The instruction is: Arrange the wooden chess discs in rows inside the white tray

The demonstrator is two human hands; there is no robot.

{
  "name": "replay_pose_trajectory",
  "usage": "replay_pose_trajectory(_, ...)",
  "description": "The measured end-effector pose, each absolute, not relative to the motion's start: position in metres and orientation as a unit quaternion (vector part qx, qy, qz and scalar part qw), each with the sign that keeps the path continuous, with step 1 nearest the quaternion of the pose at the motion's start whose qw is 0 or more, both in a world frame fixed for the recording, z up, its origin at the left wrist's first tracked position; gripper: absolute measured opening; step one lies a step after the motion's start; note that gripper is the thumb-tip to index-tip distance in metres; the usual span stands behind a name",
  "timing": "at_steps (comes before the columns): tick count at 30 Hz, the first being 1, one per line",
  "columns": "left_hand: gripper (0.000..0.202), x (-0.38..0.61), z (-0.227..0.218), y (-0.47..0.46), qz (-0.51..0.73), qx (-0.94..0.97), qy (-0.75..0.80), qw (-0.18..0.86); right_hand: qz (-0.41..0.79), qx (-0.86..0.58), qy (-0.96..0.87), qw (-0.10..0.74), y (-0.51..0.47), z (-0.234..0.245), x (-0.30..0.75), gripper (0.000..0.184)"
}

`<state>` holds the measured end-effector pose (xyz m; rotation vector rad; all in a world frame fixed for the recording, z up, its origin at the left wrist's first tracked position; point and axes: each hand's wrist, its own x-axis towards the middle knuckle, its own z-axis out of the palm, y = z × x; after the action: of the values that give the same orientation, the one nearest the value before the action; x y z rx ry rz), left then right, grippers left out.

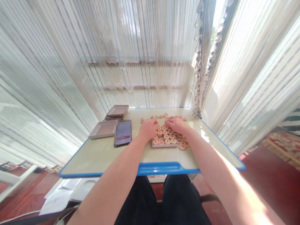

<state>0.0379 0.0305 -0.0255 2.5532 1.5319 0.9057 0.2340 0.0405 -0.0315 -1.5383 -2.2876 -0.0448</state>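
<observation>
A shallow box (164, 145) full of round Chinese chess pieces (166, 137) with red and dark characters lies on the table in front of me. My left hand (148, 128) is at the box's back left side, its fingers bent inward over the edge. At the back right, my right hand (177, 123) reaches over the pieces with its fingers curled down among them. The fingertips of both hands are partly hidden, so what they hold cannot be made out. Loose pieces (182, 146) lie right of the box, partly under my right forearm.
More loose pieces (160, 116) are scattered behind the box. To the left lie a phone (122, 133), a shallow tray (103, 129) and a small stack of trays (117, 110). The pale table (91, 159) has a blue edge; striped curtains (140, 75) hang behind it.
</observation>
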Motion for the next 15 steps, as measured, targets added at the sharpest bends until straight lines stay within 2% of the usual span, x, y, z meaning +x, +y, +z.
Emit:
replay_pose_trajectory(5, 0.029, 0.036, -0.025, 0.027, 0.294, 0.818, 0.494, 0.009, 0.002, -0.592, -0.784, 0.188, 0.041, -0.032, 0.237, 0.029)
replay_pose_trajectory(15, 0.029, 0.027, -0.026, 0.028, 0.301, 0.802, 0.516, 0.0, 0.021, -0.673, -0.718, 0.174, 0.027, -0.027, 0.256, 0.028)
